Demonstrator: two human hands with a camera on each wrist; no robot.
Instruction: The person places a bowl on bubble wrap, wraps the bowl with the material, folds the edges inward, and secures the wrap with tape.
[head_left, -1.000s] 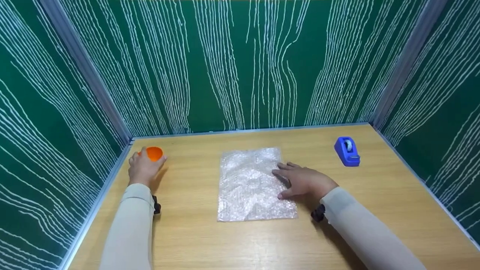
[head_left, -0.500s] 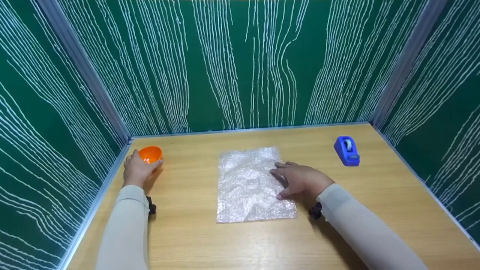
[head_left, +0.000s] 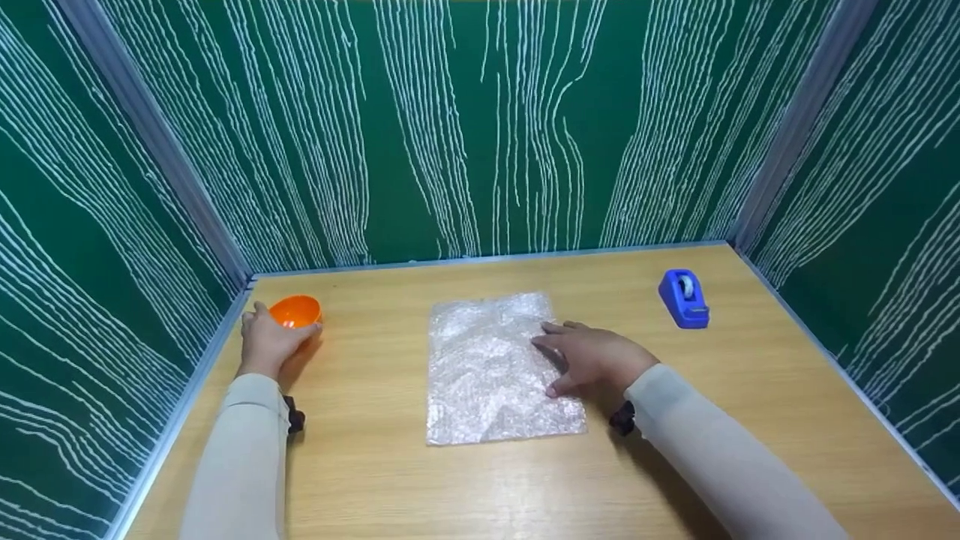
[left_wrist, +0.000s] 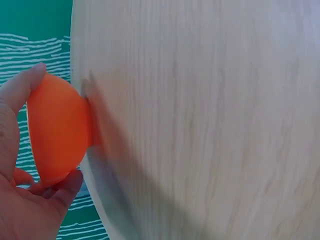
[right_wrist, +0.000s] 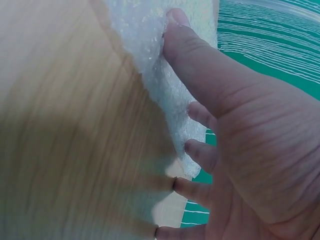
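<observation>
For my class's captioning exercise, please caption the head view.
Left hand holding round orange bowl, right hand touching clear rectangular bubble-wrap sheet, blue tape dispenser beyond.

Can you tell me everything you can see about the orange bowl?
The bowl is bright orange, round and smooth, with a shiny inside and what looks like a short foot underneath. It looks like plastic. Its open side faces up, and it seems to stand on the table near the far left corner, left of the bubble wrap. The person's left grip holds its near side. I see nothing in it, but part of its inside is hidden.
</observation>
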